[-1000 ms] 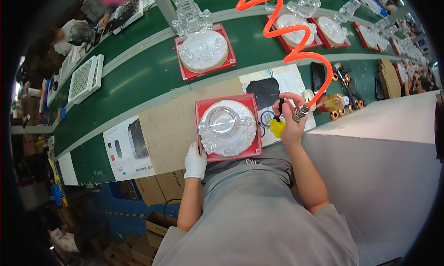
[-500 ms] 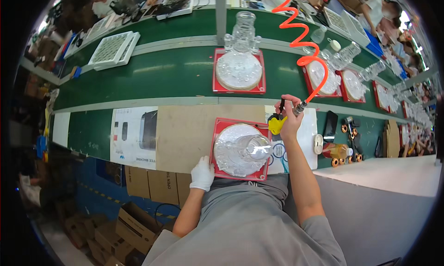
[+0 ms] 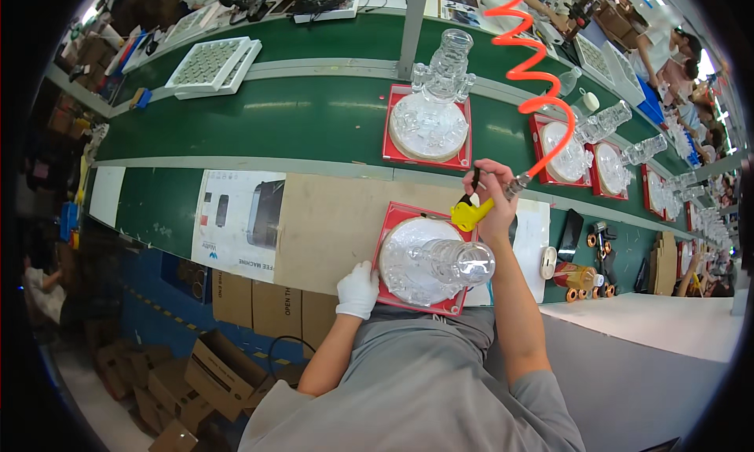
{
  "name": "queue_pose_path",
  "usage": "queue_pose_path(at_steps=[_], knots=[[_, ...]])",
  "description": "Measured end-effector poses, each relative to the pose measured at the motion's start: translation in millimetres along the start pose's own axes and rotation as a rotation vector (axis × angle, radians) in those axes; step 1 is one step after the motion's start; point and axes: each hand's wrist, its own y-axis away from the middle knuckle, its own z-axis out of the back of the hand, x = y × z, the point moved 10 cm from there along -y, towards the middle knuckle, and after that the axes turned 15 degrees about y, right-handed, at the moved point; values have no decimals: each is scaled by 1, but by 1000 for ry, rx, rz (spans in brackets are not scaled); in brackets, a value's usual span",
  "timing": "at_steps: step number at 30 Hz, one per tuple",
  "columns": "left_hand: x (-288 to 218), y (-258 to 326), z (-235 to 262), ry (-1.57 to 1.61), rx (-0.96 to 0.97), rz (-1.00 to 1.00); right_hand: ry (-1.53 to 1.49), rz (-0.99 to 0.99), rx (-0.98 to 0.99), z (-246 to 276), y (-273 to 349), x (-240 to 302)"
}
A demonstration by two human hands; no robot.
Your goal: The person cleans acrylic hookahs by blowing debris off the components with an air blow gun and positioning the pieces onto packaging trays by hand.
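My right hand [image 3: 496,204] is wrapped round a yellow air blow gun [image 3: 469,215] with a black lever, joined to an orange coiled hose [image 3: 561,126]. The gun's nozzle points left over the far edge of a red square base [image 3: 390,226] in front of me. On that base lies a round white disc with a clear, glass-like piece [image 3: 420,271]; its rounded neck leans to the right, toward me. In a white glove, my left hand [image 3: 358,291] holds the base's near left edge, its fingertips partly hidden.
A similar clear piece [image 3: 441,75] on a red base [image 3: 398,146] stands ahead on the green belt. More such pieces line up at right. White trays [image 3: 212,65] lie far left. A bottle [image 3: 577,277] and a black phone [image 3: 571,230] are to my right. Several people sit across.
The whole view has shifted, so the bench appears farther right and lower. Against the bench, the blow gun has moved slightly left over the base. My left hand stays at the base's edge.
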Motion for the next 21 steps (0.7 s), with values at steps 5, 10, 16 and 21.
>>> queue_pose_path(at_steps=[5,10,16,21], knots=[[2,-18,17,-19,-109,-27,-62,113,-208,56,9,26],[32,-40,48,-40,-159,-15,76,130,-298,112,39,46],[141,-51,132,131,-270,216,102,81,-376,124,75,48],[242,-39,242,-21,-543,149,101,-31,-432,126,92,38]])
